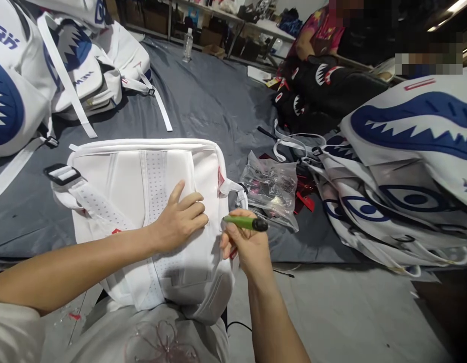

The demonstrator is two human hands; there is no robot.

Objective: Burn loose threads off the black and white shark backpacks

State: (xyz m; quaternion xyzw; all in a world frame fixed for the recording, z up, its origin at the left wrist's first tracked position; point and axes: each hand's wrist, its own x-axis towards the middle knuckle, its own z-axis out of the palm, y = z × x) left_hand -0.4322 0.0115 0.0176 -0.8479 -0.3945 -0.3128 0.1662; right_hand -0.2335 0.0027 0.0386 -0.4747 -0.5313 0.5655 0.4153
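A white backpack (207, 176) lies with its strap side up across the table edge and my lap. Over its middle rests my left hand (182, 217), fingers spread on the white fabric and holding nothing. My right hand (244, 239) is closed around a green tool with a black end (243, 222), at the right side of the bag. The tool's tip is too small to make out. A black buckle (62, 174) sits on the strap at the bag's left. Beside my right hand lies a clear plastic bag (273, 186) with small items inside.
White and blue shark-pattern backpacks (78, 65) are piled at the left, and more (415, 126) at the right. Black bags (332, 96) lie at the back right, near a person (316, 33). A clear bottle (187, 45) stands at the grey-covered table's (211, 106) far edge.
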